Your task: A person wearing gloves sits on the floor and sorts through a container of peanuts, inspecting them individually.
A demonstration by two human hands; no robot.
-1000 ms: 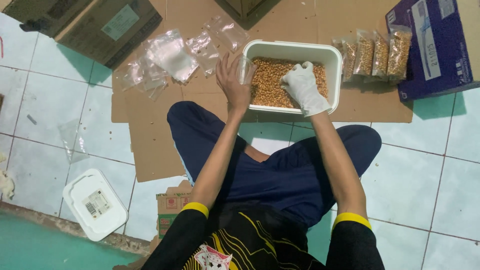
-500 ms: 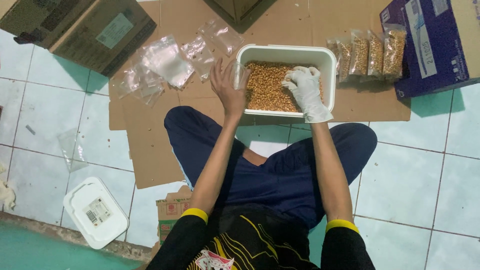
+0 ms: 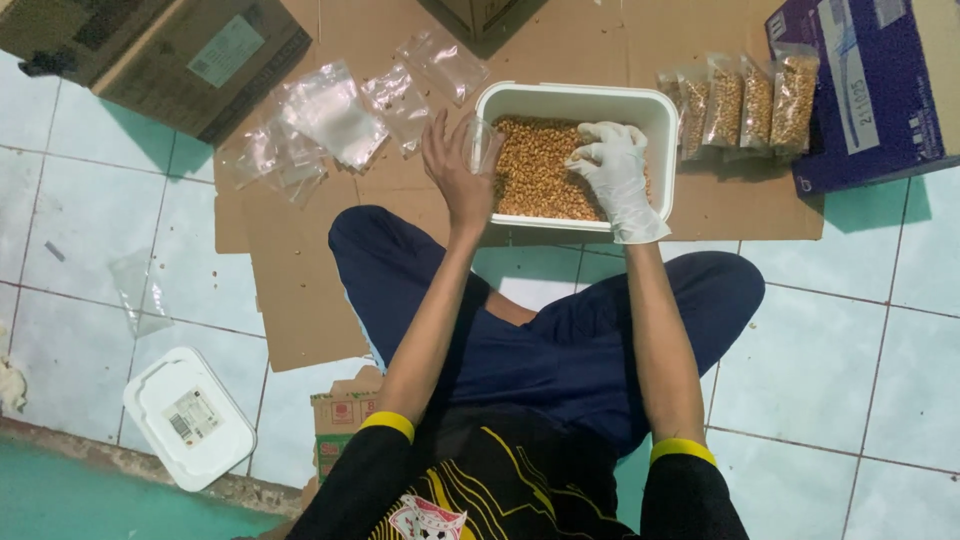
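Left hand (image 3: 455, 170) grips a small clear plastic bag (image 3: 482, 145) at the rim of the white rectangular plastic tub (image 3: 575, 100); gloved right hand (image 3: 612, 165) is cupped in the golden kernels (image 3: 535, 180). Risk: the limp bag mouth collapsing, scattering kernels onto the brown cardboard sheet (image 3: 300, 290).

White lid (image 3: 188, 418), brown cardboard box (image 3: 170, 55)

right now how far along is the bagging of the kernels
Done: four filled bags stand in a row beside the blue box. In hand: the left hand holds a small clear bag at the rim of the white tub, while the gloved right hand rests in the kernels. Left: the tub looks well filled, and many empty bags lie on the cardboard.
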